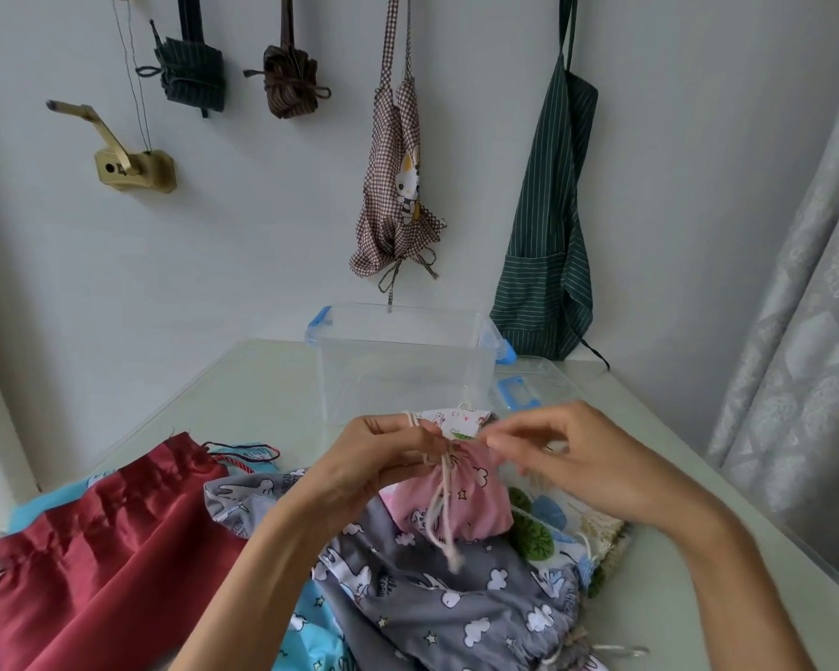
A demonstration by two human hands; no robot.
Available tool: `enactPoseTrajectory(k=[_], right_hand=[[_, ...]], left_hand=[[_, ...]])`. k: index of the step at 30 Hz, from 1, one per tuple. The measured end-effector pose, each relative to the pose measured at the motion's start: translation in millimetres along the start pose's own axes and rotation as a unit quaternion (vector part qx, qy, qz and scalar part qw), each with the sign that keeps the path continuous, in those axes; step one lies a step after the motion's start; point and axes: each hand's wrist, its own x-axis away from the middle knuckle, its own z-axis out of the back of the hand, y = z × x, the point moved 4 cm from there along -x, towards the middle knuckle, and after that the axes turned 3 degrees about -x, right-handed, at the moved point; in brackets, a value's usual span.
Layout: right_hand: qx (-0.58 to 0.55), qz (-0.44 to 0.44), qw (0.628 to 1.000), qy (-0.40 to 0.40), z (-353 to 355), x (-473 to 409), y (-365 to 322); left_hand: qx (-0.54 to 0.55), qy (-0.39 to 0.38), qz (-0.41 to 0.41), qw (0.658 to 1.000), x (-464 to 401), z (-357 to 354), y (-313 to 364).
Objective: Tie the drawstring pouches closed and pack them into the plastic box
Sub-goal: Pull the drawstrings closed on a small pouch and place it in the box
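A small pink drawstring pouch [471, 496] with clouds and stars hangs between my hands above the pile, its neck gathered. My left hand [383, 457] pinches the cream cord [444, 515] at the neck; loose cord ends dangle below. My right hand [567, 452] holds the cord on the other side with its fingertips, slightly blurred. The clear plastic box [408, 365] with blue latches stands open just behind, nothing visible inside.
A dark red satin pouch [103, 540] lies left. Grey [437, 588], light blue [311, 636] and leaf-print [548, 520] pouches lie under my hands. The box lid [534, 385] rests right of the box. Aprons hang on the wall; a curtain at right.
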Motion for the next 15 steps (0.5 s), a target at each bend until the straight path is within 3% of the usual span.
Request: enactPoseTrajectory(k=[2, 8, 15], right_hand=[[-0.006, 0.016, 0.999, 0.044, -9.1, -9.3, 3.0], [-0.086, 0.019, 0.996, 0.015, -26.7, -19.5, 9.3], [-0.113, 0.03, 0.992, 0.044, -29.1, -20.7, 10.0]], left_hand=[[-0.02, -0.017, -0.018, 0.999, 1.2, -2.6, 2.2], [-0.07, -0.033, -0.089, 0.993, 3.6, -1.6, 9.7], [-0.156, 0.05, -0.175, 0.971, 9.8, 3.3, 19.3]])
